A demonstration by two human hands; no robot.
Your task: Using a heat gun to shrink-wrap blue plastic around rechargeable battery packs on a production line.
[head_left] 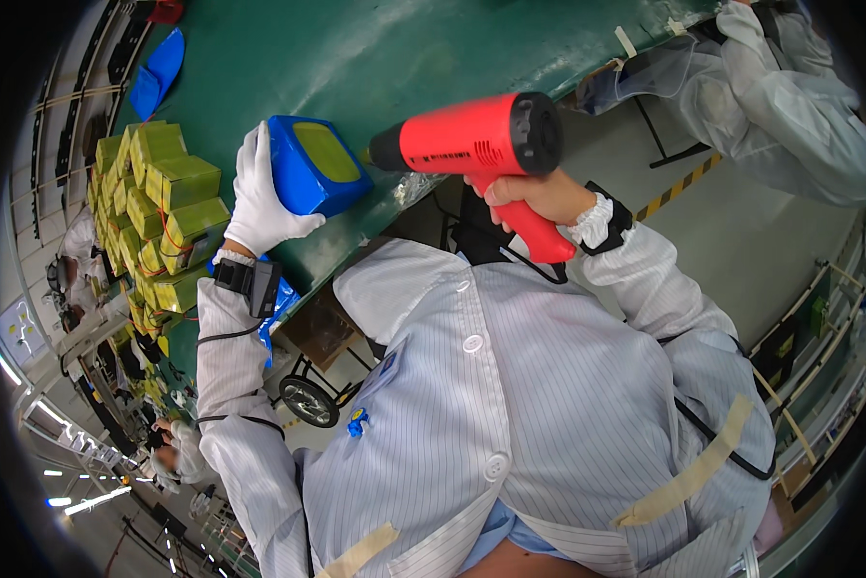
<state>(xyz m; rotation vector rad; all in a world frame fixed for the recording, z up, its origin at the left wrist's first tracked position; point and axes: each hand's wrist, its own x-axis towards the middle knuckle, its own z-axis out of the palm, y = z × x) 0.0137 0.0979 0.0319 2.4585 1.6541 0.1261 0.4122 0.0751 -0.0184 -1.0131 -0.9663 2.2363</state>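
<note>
Hands point(258, 204) point(541, 197) clasp blue block point(315, 164) and red heat gun point(460, 135), long axis crosswise, nozzle point(387, 149) leftward

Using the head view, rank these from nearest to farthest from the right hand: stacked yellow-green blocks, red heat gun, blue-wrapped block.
1. Red heat gun: gripped in the right hand.
2. Blue-wrapped block: left of the gun.
3. Stacked yellow-green blocks: farthest left, beyond the gloved left hand.
</note>
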